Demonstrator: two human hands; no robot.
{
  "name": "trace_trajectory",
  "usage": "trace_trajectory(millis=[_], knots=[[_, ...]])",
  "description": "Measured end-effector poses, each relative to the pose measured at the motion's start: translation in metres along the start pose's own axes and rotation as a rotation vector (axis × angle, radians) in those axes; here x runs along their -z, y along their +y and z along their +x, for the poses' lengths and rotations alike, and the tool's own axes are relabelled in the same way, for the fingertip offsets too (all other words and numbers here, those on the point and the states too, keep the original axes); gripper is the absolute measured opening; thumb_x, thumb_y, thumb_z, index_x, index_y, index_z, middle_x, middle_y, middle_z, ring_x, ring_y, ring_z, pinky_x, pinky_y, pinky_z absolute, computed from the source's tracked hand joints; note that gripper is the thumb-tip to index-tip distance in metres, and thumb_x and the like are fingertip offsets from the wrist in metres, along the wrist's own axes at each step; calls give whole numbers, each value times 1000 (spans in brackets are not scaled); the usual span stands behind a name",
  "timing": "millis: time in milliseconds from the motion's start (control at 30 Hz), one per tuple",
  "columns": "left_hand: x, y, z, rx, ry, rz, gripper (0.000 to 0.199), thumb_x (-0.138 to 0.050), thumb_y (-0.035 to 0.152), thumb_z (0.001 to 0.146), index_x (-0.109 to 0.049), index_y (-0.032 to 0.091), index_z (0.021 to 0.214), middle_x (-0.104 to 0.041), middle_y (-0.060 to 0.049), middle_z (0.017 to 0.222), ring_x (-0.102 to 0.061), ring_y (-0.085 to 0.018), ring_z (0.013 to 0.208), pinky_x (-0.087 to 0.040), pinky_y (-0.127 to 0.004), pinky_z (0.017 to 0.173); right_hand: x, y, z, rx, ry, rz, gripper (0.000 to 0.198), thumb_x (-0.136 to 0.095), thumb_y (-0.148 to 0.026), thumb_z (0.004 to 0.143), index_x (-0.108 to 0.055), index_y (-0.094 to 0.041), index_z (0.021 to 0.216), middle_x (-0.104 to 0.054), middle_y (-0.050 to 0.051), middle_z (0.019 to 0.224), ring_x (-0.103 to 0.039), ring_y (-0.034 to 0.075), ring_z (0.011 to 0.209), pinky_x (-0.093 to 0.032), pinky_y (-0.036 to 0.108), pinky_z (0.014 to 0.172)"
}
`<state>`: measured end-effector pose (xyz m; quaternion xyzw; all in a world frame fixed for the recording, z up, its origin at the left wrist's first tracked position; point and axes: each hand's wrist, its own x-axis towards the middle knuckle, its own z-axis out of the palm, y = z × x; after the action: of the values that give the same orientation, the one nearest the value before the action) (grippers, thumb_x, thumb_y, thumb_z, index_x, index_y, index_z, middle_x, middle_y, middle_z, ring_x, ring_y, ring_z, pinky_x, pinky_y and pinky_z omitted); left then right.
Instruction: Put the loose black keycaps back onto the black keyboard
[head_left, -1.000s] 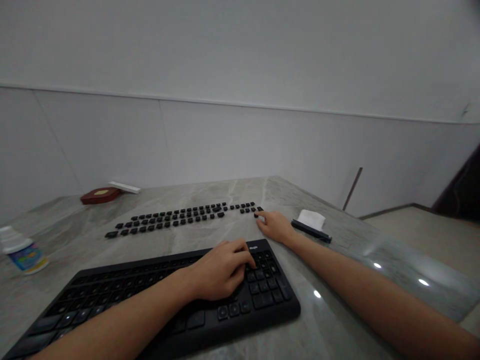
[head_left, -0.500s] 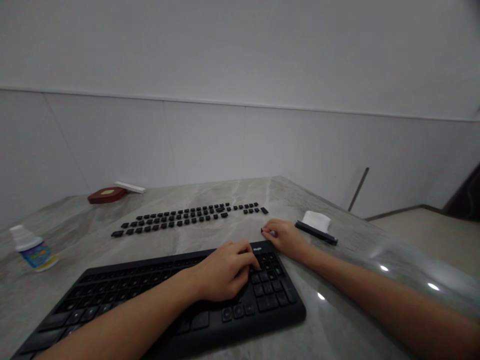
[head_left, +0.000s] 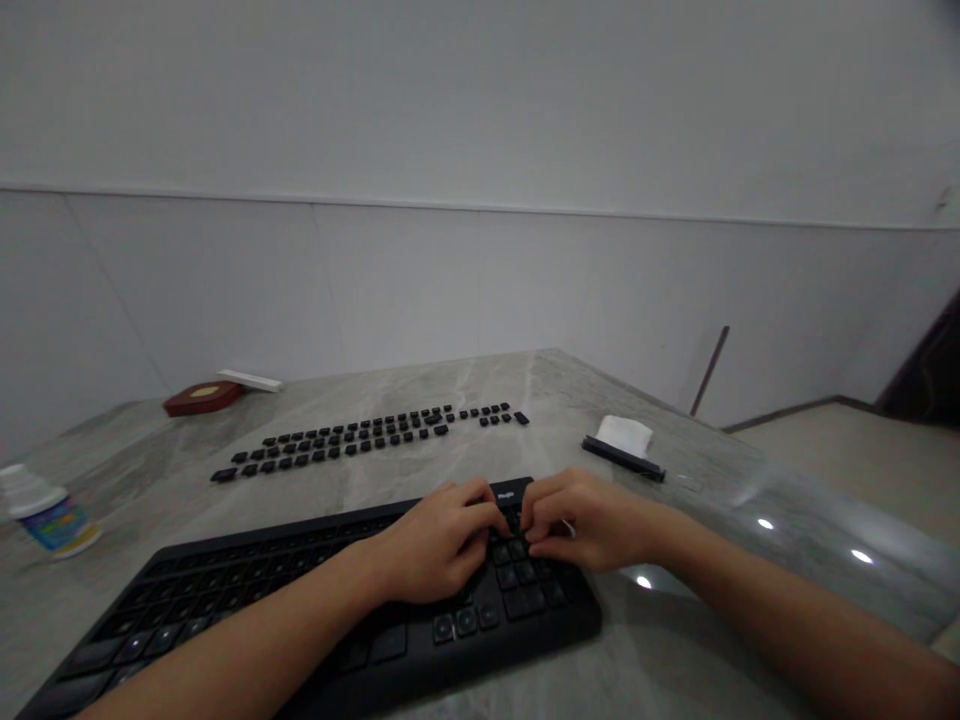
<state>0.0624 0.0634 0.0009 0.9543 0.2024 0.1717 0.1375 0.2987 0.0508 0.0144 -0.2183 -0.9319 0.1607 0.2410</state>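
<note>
A black keyboard (head_left: 495, 650) lies at a slant in front of me; many of its key positions on the left and top look bare of caps. My left hand (head_left: 446, 540) rests across it, index finger reaching down to the number pad, fingers bent but apart, holding nothing I can see. Over the top of the number pad, my right hand (head_left: 574, 520) has its fingers curled together; what is between the fingertips is hidden. Beyond the keyboard, several loose black keycaps (head_left: 334, 440) lie in rows on the grey marbled table (head_left: 420, 465).
A white bottle (head_left: 49, 510) with a colourful label stands at the left. Farther back are a red-brown box (head_left: 202, 398) and a white bar (head_left: 250, 381). Right of the keycaps lie a black strip (head_left: 622, 458) and a white tissue (head_left: 625, 436). A wall rises behind the table.
My right hand has come back from the table beyond the keyboard, where it pinched a small black piece, to the number pad. My left hand has barely moved. The view has shifted slightly.
</note>
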Motion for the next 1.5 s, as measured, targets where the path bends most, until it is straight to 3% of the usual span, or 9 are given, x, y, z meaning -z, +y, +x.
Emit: trace_trajectory(millis=[300,600,867,1500], knots=[[0,0,0,-5,3,-6,30,-44,4,82,-58,20,104,-55,-6,103,-55,-19,93,-46,-33,84,2,4,-5,11,-66,-46,7,-62,-13,80,-69,-14,78,-68,5,75,-61,12,63,-46,22,57],[0,0,-1,-7,2,-1,29,-45,5,82,-58,20,104,-55,-6,103,-55,-19,92,-46,-33,85,3,2,-6,26,-115,-55,11,-59,-10,79,-69,-13,81,-69,7,79,-64,15,72,-49,24,64],[-2,-3,-1,-9,6,-7,29,-46,5,81,-57,20,103,-55,-6,103,-55,-19,93,-46,-33,86,2,-3,-3,42,-83,-42,13,-55,-5,75,-65,-14,76,-67,7,80,-61,13,69,-47,22,61],[-2,-2,-2,-4,-1,10,28,-46,5,82,-59,19,103,-55,-6,102,-56,-19,91,-46,-32,84,7,-4,-2,-54,-115,-3,8,-60,-7,77,-65,-13,74,-66,5,84,-55,9,62,-43,20,58]])
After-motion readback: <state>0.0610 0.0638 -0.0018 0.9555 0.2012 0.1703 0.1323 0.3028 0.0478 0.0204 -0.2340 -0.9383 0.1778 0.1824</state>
